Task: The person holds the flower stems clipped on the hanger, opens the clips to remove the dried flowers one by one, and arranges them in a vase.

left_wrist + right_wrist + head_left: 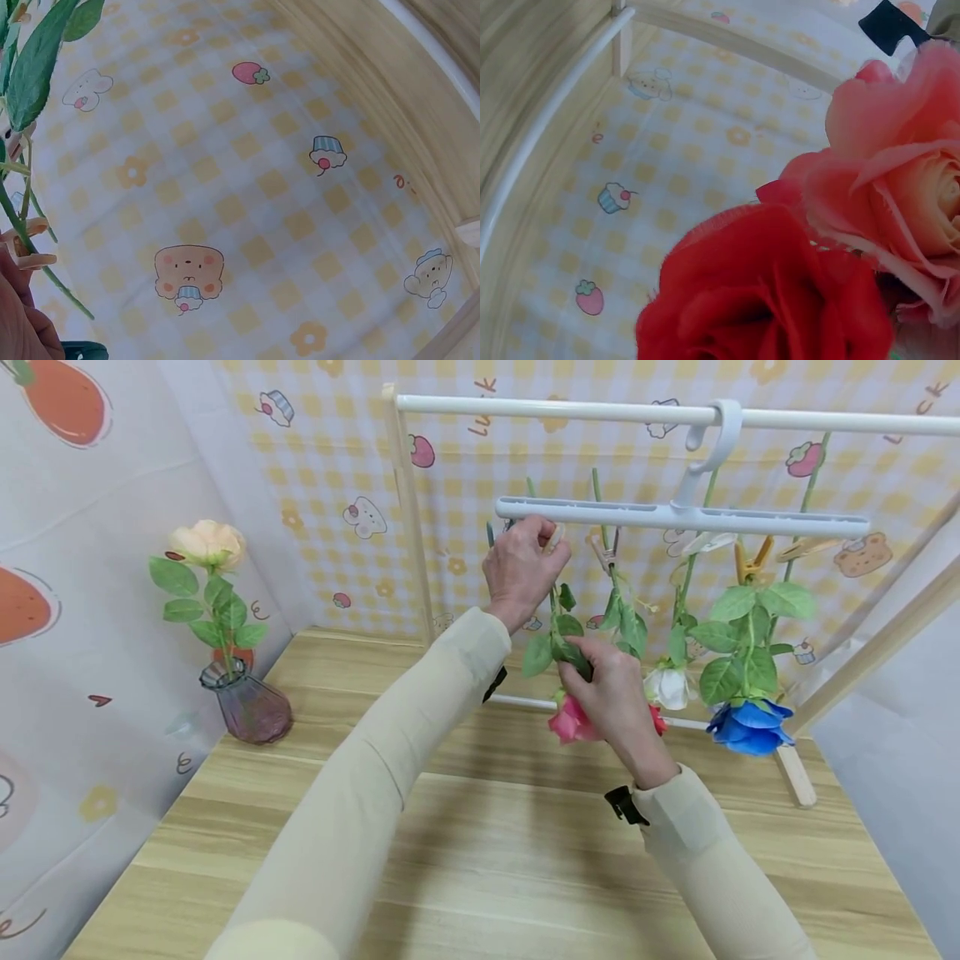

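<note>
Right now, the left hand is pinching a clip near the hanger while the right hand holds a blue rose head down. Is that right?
Not quite: the right hand holds a pink rose head down, not the blue rose, as the head view shows. The left hand is indeed pinching a clip near the hanger.

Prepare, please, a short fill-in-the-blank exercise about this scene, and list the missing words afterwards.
1. The right hand pinches the leafy stem of the ____ rose.
2. The left hand holds a clip beneath the ____, whose hook hangs over the white bar.
3. The peach rose stands in a purplish ____.
4. The blue rose hangs with its bloom pointing ____.

Missing words: pink; hanger; vase; down.
</note>
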`<state>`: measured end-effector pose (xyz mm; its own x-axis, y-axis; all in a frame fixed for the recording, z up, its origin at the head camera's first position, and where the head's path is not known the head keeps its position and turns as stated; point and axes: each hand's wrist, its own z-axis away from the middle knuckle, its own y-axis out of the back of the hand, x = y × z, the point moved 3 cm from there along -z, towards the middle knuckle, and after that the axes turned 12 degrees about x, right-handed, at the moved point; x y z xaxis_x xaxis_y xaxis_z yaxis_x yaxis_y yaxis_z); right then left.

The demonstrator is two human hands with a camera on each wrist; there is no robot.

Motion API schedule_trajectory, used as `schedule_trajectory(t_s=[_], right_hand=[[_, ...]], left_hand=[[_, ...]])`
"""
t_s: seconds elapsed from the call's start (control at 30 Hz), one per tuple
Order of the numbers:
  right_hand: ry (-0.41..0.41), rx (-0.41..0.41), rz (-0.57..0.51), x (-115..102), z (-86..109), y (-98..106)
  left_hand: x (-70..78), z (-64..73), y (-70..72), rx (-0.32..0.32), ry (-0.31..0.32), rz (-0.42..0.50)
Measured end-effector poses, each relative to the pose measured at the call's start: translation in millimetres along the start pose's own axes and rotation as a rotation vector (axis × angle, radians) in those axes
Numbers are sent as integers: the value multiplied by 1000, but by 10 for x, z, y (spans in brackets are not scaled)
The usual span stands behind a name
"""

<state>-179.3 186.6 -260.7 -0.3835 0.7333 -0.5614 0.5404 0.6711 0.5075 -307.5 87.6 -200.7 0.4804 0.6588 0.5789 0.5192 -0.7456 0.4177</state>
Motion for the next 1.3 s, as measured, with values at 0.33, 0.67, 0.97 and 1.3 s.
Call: schedule_trajectory(t_s=[0.33,0.67,0.97,1.3], right_hand=[[54,1,7,56,121,5],[44,9,-5,107,172,44],[29,-4,-33,86,206,100],[27,-17,-41,68,197,187]], left_hand=[[-6,6,31,-11,-23,-6],[-129,23,82,-21,104,78],[-113,33,170,9,133,214],[-87,-1,283,14,99,307]])
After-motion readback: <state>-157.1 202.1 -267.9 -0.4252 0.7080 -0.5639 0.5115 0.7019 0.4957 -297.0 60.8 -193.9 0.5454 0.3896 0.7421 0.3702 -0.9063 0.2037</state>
